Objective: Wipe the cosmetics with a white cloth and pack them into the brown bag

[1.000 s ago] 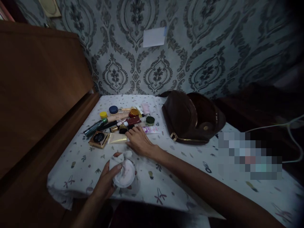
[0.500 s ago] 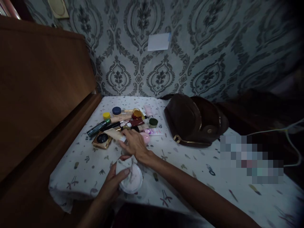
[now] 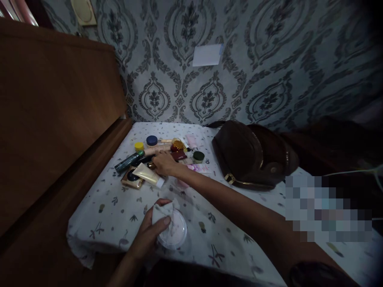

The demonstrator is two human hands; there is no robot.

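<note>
In my left hand (image 3: 152, 223) I hold a round, clear-rimmed container (image 3: 179, 231) with a pale pink face, together with a crumpled white cloth (image 3: 163, 213). The thumb presses on the cloth. My right hand (image 3: 165, 162) reaches into a cluster of cosmetics, fingers curled down; what lies under them is hidden. Just in front of it lies a cream tube (image 3: 146, 174) with a white cap, partly over a gold box (image 3: 131, 182). A dark green tube (image 3: 128, 162) and a dark red packet (image 3: 180, 154) flank the hand.
Behind the hand are a yellow-lidded jar (image 3: 139, 146), a blue-lidded jar (image 3: 152, 140) and a green-lidded jar (image 3: 198, 156). A brown leather bag (image 3: 239, 153) stands at right. A wooden cabinet (image 3: 60, 99) borders the left, and patterned wallpaper the back.
My right hand has moved from the cream tube's cap further back into the cosmetics. The tube now lies free of it. My left hand keeps its hold; the view has shifted slightly.
</note>
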